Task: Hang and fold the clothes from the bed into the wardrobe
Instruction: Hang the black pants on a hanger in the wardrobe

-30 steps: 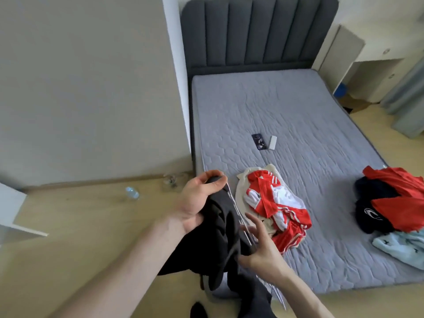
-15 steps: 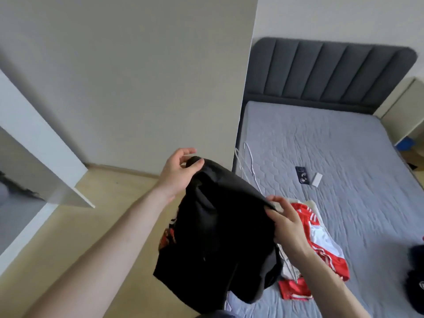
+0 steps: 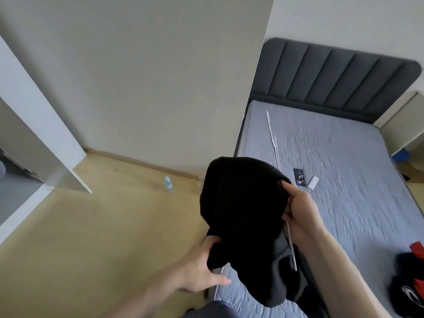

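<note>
A black garment (image 3: pixel 241 203) hangs in the air over the near left corner of the grey bed (image 3: pixel 344 191). My left hand (image 3: pixel 202 269) grips its lower left fold from below. At its right side my right hand (image 3: pixel 298 214) pinches the cloth together with a thin white hanger (image 3: pixel 291 246), whose bar sticks out downward. Another white hanger (image 3: pixel 273 138) lies on the mattress near the headboard. A heap of dark and red clothes (image 3: pixel 410 276) sits at the bed's right edge.
A tall beige wardrobe side panel (image 3: pixel 137 76) rises left of the bed, and a white door panel (image 3: pixel 41 134) stands open at far left. A plastic bottle (image 3: pixel 168 182) stands on the wood floor. A phone (image 3: pixel 299 176) and a small white object (image 3: pixel 313 182) lie mid-bed.
My left hand dropped from the garment's top to its lower fold. My right hand moved up along its right side. The garment now hides the red and white shirt.
</note>
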Tool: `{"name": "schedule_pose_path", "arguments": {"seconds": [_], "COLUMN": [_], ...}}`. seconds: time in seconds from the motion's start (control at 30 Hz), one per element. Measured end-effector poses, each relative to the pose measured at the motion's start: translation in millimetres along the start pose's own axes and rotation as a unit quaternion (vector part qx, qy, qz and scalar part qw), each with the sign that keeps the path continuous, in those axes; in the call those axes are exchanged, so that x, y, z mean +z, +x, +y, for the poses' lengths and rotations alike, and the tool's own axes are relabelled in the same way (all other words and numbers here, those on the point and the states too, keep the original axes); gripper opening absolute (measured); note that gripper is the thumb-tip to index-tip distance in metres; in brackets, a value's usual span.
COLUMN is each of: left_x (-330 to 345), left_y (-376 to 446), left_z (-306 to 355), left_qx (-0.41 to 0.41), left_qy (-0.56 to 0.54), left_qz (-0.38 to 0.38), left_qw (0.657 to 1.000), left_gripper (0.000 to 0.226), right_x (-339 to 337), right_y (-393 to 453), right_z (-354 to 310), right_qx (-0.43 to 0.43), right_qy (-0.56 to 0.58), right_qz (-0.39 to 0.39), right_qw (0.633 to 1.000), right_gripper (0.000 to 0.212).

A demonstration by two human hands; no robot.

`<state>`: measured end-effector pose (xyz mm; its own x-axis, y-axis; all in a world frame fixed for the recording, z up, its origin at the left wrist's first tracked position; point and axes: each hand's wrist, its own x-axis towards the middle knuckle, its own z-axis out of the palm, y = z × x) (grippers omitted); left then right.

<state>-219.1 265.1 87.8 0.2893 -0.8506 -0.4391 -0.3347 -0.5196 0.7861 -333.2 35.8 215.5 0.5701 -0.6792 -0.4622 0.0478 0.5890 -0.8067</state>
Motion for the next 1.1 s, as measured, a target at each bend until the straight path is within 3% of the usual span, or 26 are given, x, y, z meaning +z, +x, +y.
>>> {"name": "schedule_pose_path", "arguments": {"seconds": [0.07,0.1,0.17,0.27,0.43,0.57,0.77,0.97,1.1], "left_x": [-1.2,-4.2,-15.2,-43.6,-117.3,-157.3,-181.2,-182.0,-192.9], "left_y": [13.0,18.9,27.4,30.6,16.3,-0.7,-3.8,-2.2,-6.4], "left_z": [0.9,1.5,6.9,23.1,65.0,112.9,158.2,184.8,197.3], "left_qx": [-0.003,-0.003,0.011,0.052,0.130,0.134,0.014,-0.024,-0.021], "left_qy": [-0.045,-0.084,-0.102,-0.064,-0.198,-0.332,-0.446,-0.450,-0.487], "left_qz": [0.069,0.099,0.144,0.172,0.241,0.284,0.230,0.226,0.238], "left_qw": [0.997,0.992,0.984,0.982,0.941,0.889,0.865,0.864,0.840], "left_gripper": [0.107,0.109,0.088,0.021,0.023,0.023,0.024,0.027,0.022], "right_x": [3.1,4.1,5.3,-1.9,-31.3,-51.3,-38.1,5.1,30.6], "right_y": [-4.6,-6.6,-11.1,-14.8,-12.9,-6.2,-13.5,-43.6,-38.1], "right_z": [-1.9,-2.6,-5.0,-9.0,-11.9,9.0,62.3,124.0,159.1], "right_qx": [0.005,0.004,-0.004,-0.022,-0.082,-0.053,-0.054,-0.069,-0.071], "right_qy": [0.022,0.026,0.024,0.019,-0.060,-0.100,-0.176,-0.296,-0.362], "right_qz": [-0.012,-0.015,-0.018,0.000,0.085,0.118,0.078,-0.041,-0.081], "right_qw": [1.000,1.000,1.000,1.000,0.991,0.986,0.980,0.952,0.926], "right_gripper": [0.047,0.051,0.051,0.052,0.025,0.038,0.041,0.070,0.070]}}
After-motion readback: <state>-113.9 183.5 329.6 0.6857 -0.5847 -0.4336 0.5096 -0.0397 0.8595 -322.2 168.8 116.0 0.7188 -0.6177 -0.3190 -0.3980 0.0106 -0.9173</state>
